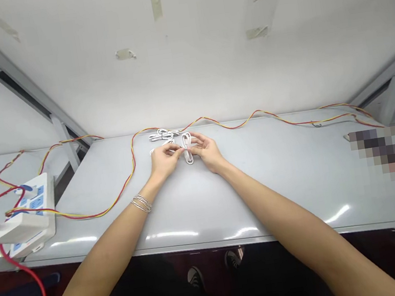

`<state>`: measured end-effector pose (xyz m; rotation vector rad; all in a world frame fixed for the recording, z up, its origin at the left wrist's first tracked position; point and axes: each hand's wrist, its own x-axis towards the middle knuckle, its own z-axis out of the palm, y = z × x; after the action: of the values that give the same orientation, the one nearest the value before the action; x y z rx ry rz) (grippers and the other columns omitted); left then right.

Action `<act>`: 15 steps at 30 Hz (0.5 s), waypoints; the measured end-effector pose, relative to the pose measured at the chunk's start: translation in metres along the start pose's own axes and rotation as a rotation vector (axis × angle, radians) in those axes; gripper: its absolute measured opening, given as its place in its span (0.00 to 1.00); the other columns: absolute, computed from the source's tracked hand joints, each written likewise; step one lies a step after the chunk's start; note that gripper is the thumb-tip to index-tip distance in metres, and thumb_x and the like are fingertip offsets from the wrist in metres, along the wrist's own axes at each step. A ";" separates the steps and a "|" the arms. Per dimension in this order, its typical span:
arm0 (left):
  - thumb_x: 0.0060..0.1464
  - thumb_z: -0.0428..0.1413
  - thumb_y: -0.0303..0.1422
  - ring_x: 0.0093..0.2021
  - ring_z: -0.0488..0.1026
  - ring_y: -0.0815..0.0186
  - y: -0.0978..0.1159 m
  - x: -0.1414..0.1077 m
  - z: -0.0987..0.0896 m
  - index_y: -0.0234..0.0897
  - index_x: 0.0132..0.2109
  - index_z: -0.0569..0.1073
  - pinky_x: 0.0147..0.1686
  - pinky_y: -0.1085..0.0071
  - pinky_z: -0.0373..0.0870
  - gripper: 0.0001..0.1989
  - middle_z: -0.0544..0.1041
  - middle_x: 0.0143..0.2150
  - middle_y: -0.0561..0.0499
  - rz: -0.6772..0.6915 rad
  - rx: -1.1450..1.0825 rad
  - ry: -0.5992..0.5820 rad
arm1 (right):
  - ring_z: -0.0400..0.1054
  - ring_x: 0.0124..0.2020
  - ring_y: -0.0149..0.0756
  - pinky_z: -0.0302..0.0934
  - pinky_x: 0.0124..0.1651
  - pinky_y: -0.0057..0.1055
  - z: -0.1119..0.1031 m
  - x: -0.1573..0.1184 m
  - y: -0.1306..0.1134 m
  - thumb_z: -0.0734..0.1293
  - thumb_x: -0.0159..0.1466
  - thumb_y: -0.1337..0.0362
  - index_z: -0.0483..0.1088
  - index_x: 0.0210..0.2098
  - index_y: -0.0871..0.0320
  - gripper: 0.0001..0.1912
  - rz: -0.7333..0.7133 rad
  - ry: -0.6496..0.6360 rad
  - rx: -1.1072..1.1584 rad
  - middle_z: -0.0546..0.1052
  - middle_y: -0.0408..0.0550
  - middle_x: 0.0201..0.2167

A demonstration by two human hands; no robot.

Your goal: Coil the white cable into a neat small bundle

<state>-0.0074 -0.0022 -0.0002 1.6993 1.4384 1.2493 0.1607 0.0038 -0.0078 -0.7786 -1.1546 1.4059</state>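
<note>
A coiled white cable [188, 155], pinched in at its middle, stands upright between my two hands over the shelf. My left hand [165, 158] has its thumb and fingertips closed on the left side of the coil's middle. From the other side, my right hand [207, 151] grips the same coil with thumb and fingers. Just behind my left hand lies another bundled white cable [163, 134] with a dark tie around it. Part of some white cable near my left fingers is hidden by that hand.
A red and yellow twisted wire [231, 127] runs along the back of the grey shelf [199, 207]. At left sits a white power strip [45, 210] with plugs and a thick red cord [35, 281]. A pixelated patch [391, 153] covers the right end.
</note>
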 end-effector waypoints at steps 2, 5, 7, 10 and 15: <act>0.49 0.63 0.40 0.26 0.74 0.67 0.000 0.000 0.000 0.34 0.34 0.80 0.23 0.73 0.70 0.12 0.82 0.34 0.46 -0.020 -0.030 -0.004 | 0.73 0.35 0.32 0.69 0.40 0.32 0.000 0.000 0.000 0.78 0.48 0.62 0.70 0.51 0.54 0.31 0.005 0.000 0.006 0.78 0.46 0.43; 0.48 0.64 0.39 0.28 0.76 0.65 0.001 -0.001 0.002 0.33 0.35 0.80 0.21 0.74 0.69 0.12 0.82 0.34 0.46 -0.037 -0.072 -0.007 | 0.73 0.35 0.33 0.69 0.41 0.32 -0.002 0.002 0.002 0.79 0.47 0.61 0.70 0.49 0.55 0.31 0.007 0.001 0.016 0.78 0.46 0.43; 0.49 0.64 0.37 0.29 0.77 0.65 0.001 -0.002 0.004 0.34 0.36 0.80 0.23 0.74 0.72 0.11 0.82 0.34 0.46 -0.023 -0.071 0.012 | 0.73 0.35 0.33 0.69 0.40 0.31 -0.003 0.004 0.004 0.79 0.46 0.61 0.71 0.49 0.55 0.31 -0.002 0.004 0.018 0.78 0.46 0.42; 0.50 0.63 0.34 0.28 0.77 0.66 0.002 -0.002 0.007 0.34 0.35 0.81 0.28 0.72 0.75 0.07 0.82 0.32 0.48 0.006 -0.063 0.050 | 0.73 0.35 0.33 0.69 0.40 0.32 -0.004 0.007 0.008 0.79 0.46 0.60 0.71 0.48 0.56 0.31 -0.016 0.018 0.016 0.78 0.47 0.43; 0.52 0.62 0.34 0.28 0.78 0.65 -0.001 -0.001 0.009 0.36 0.35 0.82 0.31 0.70 0.75 0.06 0.83 0.32 0.48 0.049 -0.009 0.081 | 0.73 0.34 0.33 0.69 0.40 0.33 -0.003 0.009 0.011 0.79 0.45 0.62 0.70 0.46 0.55 0.30 -0.008 0.035 0.014 0.78 0.47 0.42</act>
<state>0.0003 -0.0019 -0.0047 1.7049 1.4430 1.3635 0.1585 0.0144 -0.0179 -0.7849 -1.1185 1.3874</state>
